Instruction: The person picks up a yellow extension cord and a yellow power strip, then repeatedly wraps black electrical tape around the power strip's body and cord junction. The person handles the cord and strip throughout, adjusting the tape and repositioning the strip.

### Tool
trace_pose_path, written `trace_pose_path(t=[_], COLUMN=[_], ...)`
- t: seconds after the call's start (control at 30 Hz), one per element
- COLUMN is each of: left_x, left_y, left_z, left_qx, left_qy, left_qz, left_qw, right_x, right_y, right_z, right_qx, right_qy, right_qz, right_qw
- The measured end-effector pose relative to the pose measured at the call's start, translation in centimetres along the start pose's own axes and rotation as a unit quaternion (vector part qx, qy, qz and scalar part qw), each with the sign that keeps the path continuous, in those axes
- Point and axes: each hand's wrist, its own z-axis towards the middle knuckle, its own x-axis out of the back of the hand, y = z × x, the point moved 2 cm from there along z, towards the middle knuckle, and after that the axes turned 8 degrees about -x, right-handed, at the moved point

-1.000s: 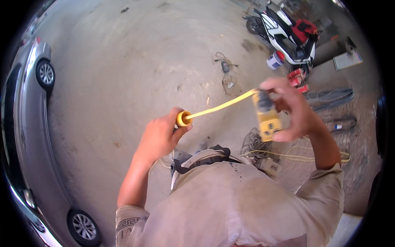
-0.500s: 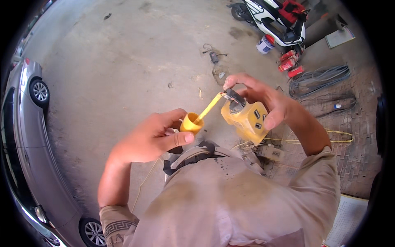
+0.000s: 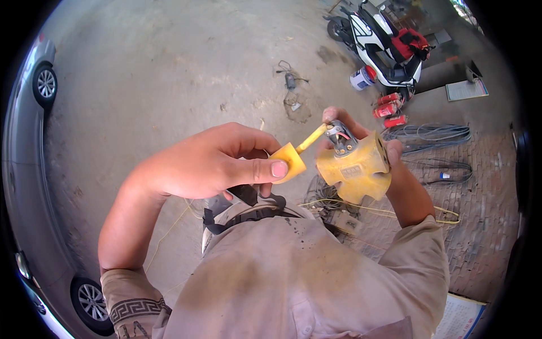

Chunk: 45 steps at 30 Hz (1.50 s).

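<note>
Yellow socket block (image 3: pixel 354 170) in right hand (image 3: pixel 389 152).

Left hand (image 3: pixel 212 161) grips a small yellow cap piece (image 3: pixel 289 161), thumb pressed on its face. Yellow cable (image 3: pixel 312 138) runs from the cap to a yellow multi-outlet socket block (image 3: pixel 354 169), held in the right hand (image 3: pixel 389 155). Block's top is open; wire ends visible there. On the concrete floor (image 3: pixel 169 73): coiled grey cables (image 3: pixel 432 135), red canisters (image 3: pixel 389 110), parked scooter (image 3: pixel 384 42). Grey car (image 3: pixel 22 169) at left edge.
</note>
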Motion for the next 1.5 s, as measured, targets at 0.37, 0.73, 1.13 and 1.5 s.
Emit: trace_pose_path(t=[0.37, 0.73, 1.13, 1.5], left_x=[0.2, -0.6, -0.9, -2.1], left_y=[-0.1, -0.1, -0.5, 0.4], left_z=[-1.2, -1.5, -2.1, -1.1], left_qx=[0.009, 0.037, 0.057, 0.035], left_qy=[0.003, 0.048, 0.036, 0.026], left_qz=[-0.044, 0.14, 0.031, 0.236], left_qw=[0.999, 0.988, 0.997, 0.971], right_x=[-0.4, -5.5, -6.2, -8.7], right_y=[-0.5, -1.9, -2.1, -1.4], right_z=[0.8, 2.4, 1.3, 1.2], right_qx=[-0.081, -0.122, -0.037, -0.058], right_qy=[0.035, 0.109, 0.13, 0.175], right_qz=[-0.172, -0.53, -0.645, -0.785], right_qw=[0.981, 0.832, 0.752, 0.592])
